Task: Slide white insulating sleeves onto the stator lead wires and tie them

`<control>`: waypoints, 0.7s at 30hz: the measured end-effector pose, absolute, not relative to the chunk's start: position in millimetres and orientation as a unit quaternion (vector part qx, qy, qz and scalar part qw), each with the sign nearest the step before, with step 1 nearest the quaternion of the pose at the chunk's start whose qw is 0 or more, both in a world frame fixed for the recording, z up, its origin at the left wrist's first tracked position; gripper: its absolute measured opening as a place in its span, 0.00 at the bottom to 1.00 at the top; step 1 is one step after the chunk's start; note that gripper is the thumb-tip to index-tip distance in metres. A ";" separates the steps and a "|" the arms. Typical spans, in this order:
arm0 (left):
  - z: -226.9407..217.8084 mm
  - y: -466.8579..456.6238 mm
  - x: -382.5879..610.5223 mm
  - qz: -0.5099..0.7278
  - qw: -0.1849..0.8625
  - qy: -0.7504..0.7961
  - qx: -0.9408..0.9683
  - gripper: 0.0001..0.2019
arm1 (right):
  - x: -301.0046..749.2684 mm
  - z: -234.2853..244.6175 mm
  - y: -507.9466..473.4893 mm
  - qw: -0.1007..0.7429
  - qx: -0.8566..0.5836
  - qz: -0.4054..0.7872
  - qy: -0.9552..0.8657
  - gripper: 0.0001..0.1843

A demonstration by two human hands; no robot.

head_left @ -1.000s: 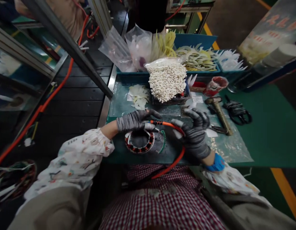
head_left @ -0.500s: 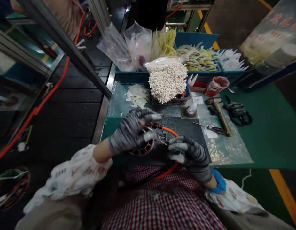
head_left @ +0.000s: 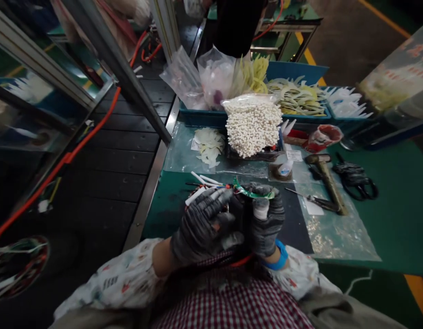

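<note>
Workbench (head_left: 386, 219) — green mat, dark floor (head_left: 108, 160)

Grey knit gloves cover the left hand (head_left: 204, 228) and right hand (head_left: 266, 224), with white patterned sleeves, a blue wristband and a red-checked apron.

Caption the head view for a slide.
Gloved left hand and right hand grip a wired assembly with a green strip over the bench, near a bag of white pieces.

Gloves (head_left: 204, 228) grey; held strip (head_left: 254, 193) green; apron (head_left: 232, 301) red-white check; table (head_left: 396, 205) green; tray (head_left: 293, 71) blue
</note>
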State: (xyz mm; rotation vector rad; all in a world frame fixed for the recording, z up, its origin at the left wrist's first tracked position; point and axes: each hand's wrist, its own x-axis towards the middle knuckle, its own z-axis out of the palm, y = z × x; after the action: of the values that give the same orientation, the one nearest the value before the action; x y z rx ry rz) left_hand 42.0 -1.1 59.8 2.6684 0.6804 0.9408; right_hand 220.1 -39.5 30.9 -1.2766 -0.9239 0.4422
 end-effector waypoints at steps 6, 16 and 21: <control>68.8 68.5 -14.0 0.342 0.270 0.425 0.794 0.22 | 188.4 14.4 -24.3 0.680 -0.510 0.213 -0.482 0.28; -1.6 222.2 49.3 0.185 0.301 0.613 0.707 0.29 | 215.4 16.4 -31.3 0.576 -0.312 0.283 -0.700 0.09; 3.1 219.9 38.9 0.193 0.336 0.596 0.704 0.22 | 212.0 5.5 -33.0 0.598 -0.309 0.255 -0.694 0.10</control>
State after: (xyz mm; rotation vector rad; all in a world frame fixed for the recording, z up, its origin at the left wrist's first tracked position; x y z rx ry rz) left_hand 38.9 219.9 3.1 1.8354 1.5535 0.5043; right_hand 212.0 -33.0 5.5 -0.7164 -1.6108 0.5913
